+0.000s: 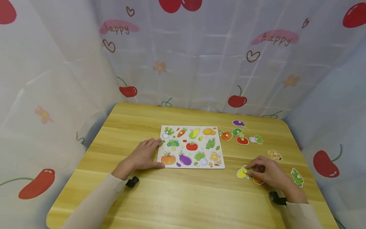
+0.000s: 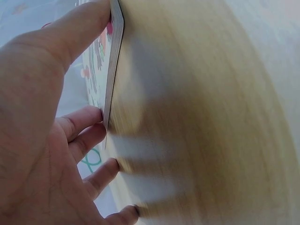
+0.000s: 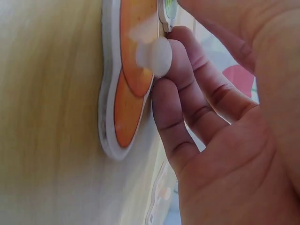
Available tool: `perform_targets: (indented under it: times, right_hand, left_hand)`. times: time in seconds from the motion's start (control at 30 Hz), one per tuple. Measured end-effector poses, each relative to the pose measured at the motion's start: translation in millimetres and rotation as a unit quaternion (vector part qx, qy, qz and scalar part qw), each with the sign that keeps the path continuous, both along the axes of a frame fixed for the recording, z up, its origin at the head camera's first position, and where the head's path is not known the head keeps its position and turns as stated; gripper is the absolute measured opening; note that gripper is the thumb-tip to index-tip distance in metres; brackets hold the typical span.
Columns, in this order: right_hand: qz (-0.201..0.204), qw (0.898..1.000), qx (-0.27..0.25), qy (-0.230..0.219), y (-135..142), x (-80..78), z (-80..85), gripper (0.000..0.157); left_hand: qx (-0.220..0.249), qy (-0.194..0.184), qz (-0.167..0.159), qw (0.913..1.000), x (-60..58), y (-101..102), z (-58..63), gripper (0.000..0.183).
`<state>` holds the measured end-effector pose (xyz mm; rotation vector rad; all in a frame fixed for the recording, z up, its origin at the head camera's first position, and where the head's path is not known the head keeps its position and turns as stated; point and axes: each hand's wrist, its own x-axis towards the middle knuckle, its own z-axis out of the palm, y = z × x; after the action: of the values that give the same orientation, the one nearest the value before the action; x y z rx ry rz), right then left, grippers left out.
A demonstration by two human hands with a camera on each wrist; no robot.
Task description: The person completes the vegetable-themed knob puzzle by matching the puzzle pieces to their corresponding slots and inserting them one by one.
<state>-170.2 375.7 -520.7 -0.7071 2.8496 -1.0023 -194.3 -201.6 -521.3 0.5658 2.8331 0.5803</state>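
Note:
A wooden vegetable puzzle board (image 1: 178, 146) lies on the table in the head view. My left hand (image 1: 144, 156) rests along its left side, the thumb on the near left corner and the fingers spread by the edge; in the left wrist view, thumb and fingertips touch the board's rim (image 2: 112, 75). To the right of the board, my right hand (image 1: 268, 173) pinches the yellow corn puzzle piece (image 1: 241, 173) near its white knob. Beneath that hand lies an orange puzzle piece (image 3: 129, 108) with a white knob; in the right wrist view, curled fingers are close beside it.
Loose pieces lie on the table's right: eggplant (image 1: 238, 123), broccoli (image 1: 236, 132), pumpkin (image 1: 226, 136), tomato (image 1: 242, 141), leafy cabbage (image 1: 257, 139), mushroom (image 1: 274, 155) and green pea pod (image 1: 297, 178). Patterned curtains (image 1: 183, 63) stand around the wooden table (image 1: 183, 197).

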Motion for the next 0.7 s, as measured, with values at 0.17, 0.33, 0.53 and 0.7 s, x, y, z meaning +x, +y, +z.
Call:
perform_targets:
  times: [0.17, 0.33, 0.53, 0.7]
  right_hand:
    - [0.022, 0.999, -0.016, -0.023, -4.3, -1.1, 0.5, 0.023]
    - [0.043, 0.999, -0.012, -0.008, -5.8, -0.3, 0.7, 0.024]
    - [0.035, 0.999, 0.013, -0.016, -11.9, -3.5, 0.8, 0.02]
    - [0.043, 0.999, 0.024, 0.017, -19.0, -6.4, 0.4, 0.022]
  left_hand:
    - [0.001, -0.001, 0.001, 1.0, 0.4, 0.1, 0.8, 0.11]
    - [0.006, -0.004, -0.005, 1.0, 1.5, 1.4, 0.5, 0.109]
    - [0.005, -0.004, -0.001, 1.0, 3.6, 0.4, 1.8, 0.109]
    - [0.005, -0.003, -0.002, 1.0, 4.3, -0.9, 2.3, 0.11]
